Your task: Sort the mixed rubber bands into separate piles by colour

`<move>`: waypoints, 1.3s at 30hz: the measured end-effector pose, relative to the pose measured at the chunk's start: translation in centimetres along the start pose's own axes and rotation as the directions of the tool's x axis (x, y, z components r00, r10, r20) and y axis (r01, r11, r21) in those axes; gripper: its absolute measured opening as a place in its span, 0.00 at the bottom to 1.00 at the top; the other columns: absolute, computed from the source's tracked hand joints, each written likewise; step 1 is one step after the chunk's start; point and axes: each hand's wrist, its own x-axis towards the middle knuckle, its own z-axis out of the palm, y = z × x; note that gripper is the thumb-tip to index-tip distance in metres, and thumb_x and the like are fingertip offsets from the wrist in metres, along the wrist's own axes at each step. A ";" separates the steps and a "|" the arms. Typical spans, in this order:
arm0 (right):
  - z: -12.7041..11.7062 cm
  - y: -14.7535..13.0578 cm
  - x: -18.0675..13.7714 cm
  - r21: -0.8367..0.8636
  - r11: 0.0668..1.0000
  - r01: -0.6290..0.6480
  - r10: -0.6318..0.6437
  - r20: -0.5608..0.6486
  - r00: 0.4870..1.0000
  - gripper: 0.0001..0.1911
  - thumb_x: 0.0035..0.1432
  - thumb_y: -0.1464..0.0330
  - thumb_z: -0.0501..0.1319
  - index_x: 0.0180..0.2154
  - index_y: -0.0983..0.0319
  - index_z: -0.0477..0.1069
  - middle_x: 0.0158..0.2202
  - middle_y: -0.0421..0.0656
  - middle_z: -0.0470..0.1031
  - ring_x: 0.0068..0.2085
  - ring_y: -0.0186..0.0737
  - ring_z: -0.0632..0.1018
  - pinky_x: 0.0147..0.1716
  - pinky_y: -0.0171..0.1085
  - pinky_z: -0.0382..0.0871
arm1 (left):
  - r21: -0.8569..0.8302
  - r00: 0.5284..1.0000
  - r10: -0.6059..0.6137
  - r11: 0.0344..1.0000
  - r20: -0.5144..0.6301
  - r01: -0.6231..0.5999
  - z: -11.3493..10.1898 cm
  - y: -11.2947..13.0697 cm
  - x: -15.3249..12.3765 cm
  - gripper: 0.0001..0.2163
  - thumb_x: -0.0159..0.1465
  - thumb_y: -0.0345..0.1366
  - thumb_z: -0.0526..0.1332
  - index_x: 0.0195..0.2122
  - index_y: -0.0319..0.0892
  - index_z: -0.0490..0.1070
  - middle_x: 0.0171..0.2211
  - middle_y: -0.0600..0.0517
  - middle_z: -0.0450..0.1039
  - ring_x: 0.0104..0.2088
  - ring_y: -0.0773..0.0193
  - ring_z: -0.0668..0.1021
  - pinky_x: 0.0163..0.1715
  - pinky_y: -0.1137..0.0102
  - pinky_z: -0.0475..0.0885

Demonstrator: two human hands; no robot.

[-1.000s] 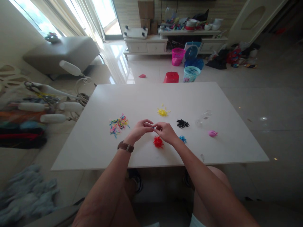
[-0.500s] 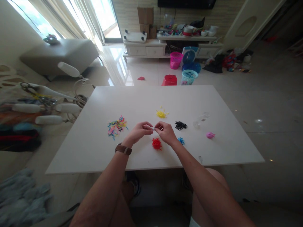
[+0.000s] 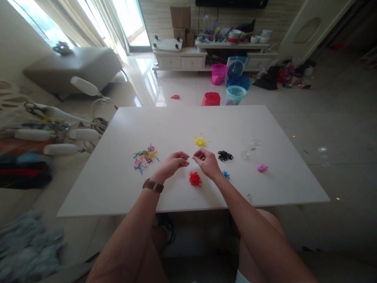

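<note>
My right hand (image 3: 207, 162) pinches a tiny bluish piece (image 3: 193, 158) between thumb and fingertips, too small to make out fully. Facing it across a narrow gap, my left hand (image 3: 173, 164) has thumb and fingers apart with nothing between them. Just below the hands is a pile of small red strips (image 3: 194, 179). Yellow strips (image 3: 200, 141) lie beyond the hands. Right of my right hand are black strips (image 3: 225, 156), and blue strips (image 3: 226, 175) lie partly behind its wrist. A mixed-colour heap of strips (image 3: 145, 158) is spread left of my left hand.
A pink bundle (image 3: 262, 168) and clear plastic pieces (image 3: 255, 144) lie on the right of the white table (image 3: 97, 184). Beyond its far edge stand a red bucket (image 3: 211, 99) and a light blue basket (image 3: 235, 95). A lamp with white shades (image 3: 85, 86) is at the left.
My hands have come apart slightly. The left fingers no longer touch the tiny piece, which stays in my right fingertips and is a little higher.
</note>
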 end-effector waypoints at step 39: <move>-0.2 -0.1 0.2 -0.001 1.000 0.002 -0.002 -0.031 1.000 0.04 0.54 0.66 0.66 0.31 0.60 0.76 0.31 0.40 0.80 0.29 0.35 0.76 0.32 0.35 0.69 | -0.049 0.993 0.099 0.994 -0.061 -0.102 0.4 1.0 -0.5 0.13 0.49 0.31 0.70 0.33 0.41 0.68 0.25 0.53 0.75 0.24 0.70 0.74 0.26 0.74 0.63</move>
